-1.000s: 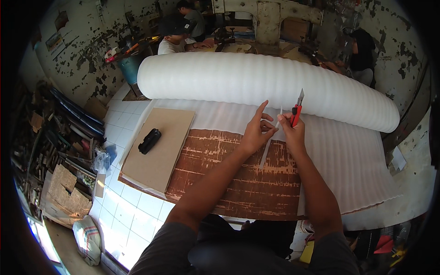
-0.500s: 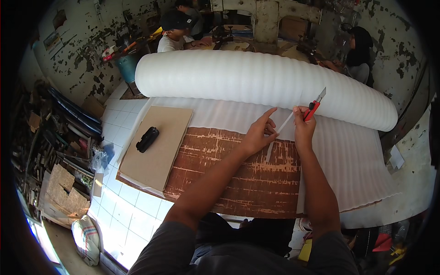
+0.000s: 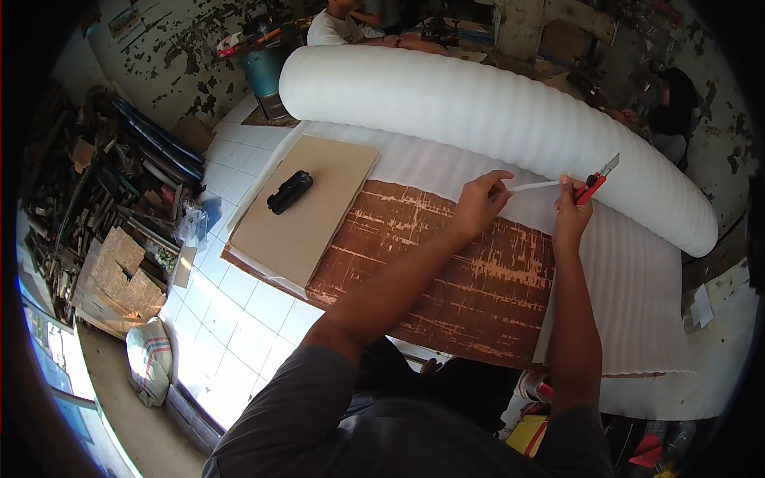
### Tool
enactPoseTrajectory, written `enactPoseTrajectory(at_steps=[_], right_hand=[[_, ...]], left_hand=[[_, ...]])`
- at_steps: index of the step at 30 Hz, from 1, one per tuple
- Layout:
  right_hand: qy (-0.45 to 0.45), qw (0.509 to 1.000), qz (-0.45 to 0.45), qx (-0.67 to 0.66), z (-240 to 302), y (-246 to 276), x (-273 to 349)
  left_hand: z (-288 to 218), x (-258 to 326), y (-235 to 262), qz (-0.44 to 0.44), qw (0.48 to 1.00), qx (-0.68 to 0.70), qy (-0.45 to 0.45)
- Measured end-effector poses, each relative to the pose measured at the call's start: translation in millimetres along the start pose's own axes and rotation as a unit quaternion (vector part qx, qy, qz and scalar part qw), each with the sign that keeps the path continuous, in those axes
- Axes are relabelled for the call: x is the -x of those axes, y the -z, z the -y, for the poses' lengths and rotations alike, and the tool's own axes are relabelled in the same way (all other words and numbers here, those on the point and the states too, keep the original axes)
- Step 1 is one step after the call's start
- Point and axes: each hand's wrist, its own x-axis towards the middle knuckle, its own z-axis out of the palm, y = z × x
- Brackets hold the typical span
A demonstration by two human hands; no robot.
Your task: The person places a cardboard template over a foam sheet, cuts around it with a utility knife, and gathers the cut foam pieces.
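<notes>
A thin white foam strip (image 3: 535,186) is stretched between my two hands, over the edge of the foam sheet. My left hand (image 3: 480,205) pinches one end of it. In my right hand (image 3: 571,217) is a red utility knife (image 3: 590,190), its blade out and pointing up to the right, and the strip's other end runs to the same fingers. Just beyond my hands lies a large roll of white foam sheet (image 3: 478,107), with part unrolled across the worn brown board (image 3: 430,295).
A brown cardboard panel (image 3: 267,239) lies at the board's left, carrying a black oblong object (image 3: 290,192). Scrap wood (image 3: 72,175) is piled along the left wall, near a filled sack (image 3: 149,362). Beyond the roll a person in white (image 3: 331,30) sits; another (image 3: 676,103) is at far right.
My hands have moved apart, drawing the strip out nearly level between them. The tail that hung below my left hand no longer shows. The whole view has shifted and tilted.
</notes>
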Motion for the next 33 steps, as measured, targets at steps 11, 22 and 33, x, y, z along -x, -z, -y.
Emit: enactPoseTrajectory(at_steps=[11,22,33], right_hand=[[-0.026,0.999,0.004,-0.019,5,-3,4],[-0.029,0.994,0.104,-0.015,-7,-5,7],[-0.06,0.973,0.212,0.065,3,-13,19]], left_hand=[[5,-6,11,-0.087,0.995,-0.03,0.043],[11,-8,12,-0.058,0.995,-0.079,0.02],[-6,-7,10,0.012,0.997,-0.046,0.068]])
